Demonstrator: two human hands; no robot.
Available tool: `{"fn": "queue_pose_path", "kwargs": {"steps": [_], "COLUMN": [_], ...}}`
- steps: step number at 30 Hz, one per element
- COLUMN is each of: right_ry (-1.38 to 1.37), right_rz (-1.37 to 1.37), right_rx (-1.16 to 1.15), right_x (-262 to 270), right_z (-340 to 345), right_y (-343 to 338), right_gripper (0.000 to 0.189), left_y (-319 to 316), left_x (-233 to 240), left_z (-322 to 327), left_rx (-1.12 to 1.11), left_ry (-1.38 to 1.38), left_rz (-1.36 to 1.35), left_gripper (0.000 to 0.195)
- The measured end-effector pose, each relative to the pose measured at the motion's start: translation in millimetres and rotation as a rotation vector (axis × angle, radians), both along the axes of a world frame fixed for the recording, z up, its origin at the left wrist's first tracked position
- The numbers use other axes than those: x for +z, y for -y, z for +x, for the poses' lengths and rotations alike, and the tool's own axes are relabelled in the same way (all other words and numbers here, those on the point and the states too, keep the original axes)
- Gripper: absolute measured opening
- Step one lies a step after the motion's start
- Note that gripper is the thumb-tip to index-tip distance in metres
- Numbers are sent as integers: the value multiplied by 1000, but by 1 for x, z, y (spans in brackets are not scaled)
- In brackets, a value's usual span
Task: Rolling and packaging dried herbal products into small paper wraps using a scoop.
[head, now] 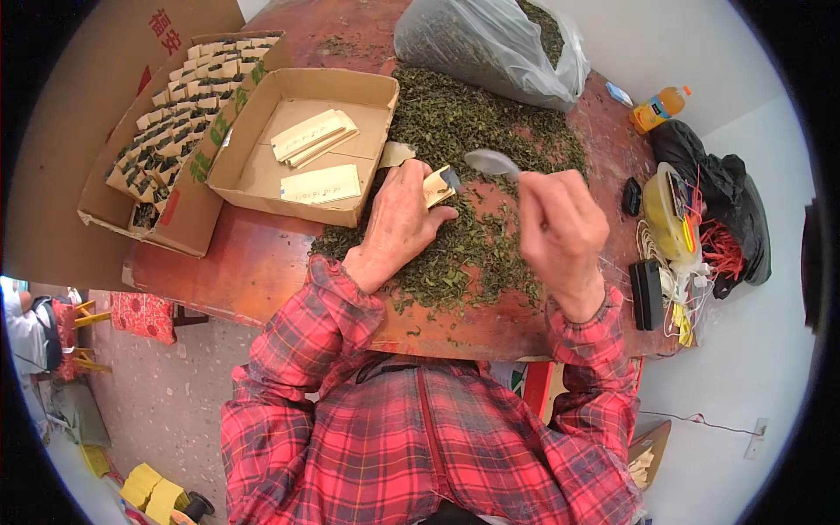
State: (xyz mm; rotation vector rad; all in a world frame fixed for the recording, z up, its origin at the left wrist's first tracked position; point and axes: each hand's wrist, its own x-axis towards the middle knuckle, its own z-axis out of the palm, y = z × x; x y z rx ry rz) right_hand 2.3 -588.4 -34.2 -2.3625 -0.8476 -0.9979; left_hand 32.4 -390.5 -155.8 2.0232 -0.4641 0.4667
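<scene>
In my left hand (399, 213) is a small paper packet (438, 187), its dark-lined mouth facing right. My right hand (563, 230) grips a metal spoon (489, 161), whose bowl points left toward that packet without touching it. Both hands are above a spread of loose dried leaves, apparently tea (485, 262). Just left of my left hand stands a shallow cardboard box (243, 174) with two groups of flat paper packets (318, 184) inside. Part of another pale paper piece (397, 154) shows behind my left hand.
A longer cardboard box (197, 226) at the left holds rows of upright packets (187, 111). Behind the leaves sits a large clear plastic bag (472, 49) of leaves. An orange drink bottle (659, 110), a yellow container (663, 216), cables and a black bag (728, 190) line the right side.
</scene>
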Motion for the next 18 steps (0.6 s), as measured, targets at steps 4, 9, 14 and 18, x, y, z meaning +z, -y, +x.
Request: {"fn": "queue_pose_path", "kwargs": {"steps": [4,9,14,18], "right_ry": [-15,-46,-77,-136], "right_rz": [70,-43,-116,-44], "right_rx": [-207,-400,-520,-512], "right_x": [-18,-56,-75,-84], "right_z": [30,70,90,100], "right_y": [40,93,107,101], "right_gripper": [10,2,6,7], "left_y": [1,0,1,1], "left_x": [5,1,2,2], "left_z": [-1,1,0,0], "left_rx": [2,23,18,21], "left_ry": [-18,37,27,1], "left_rz": [24,42,46,44], "left_gripper": [56,58,57,57]}}
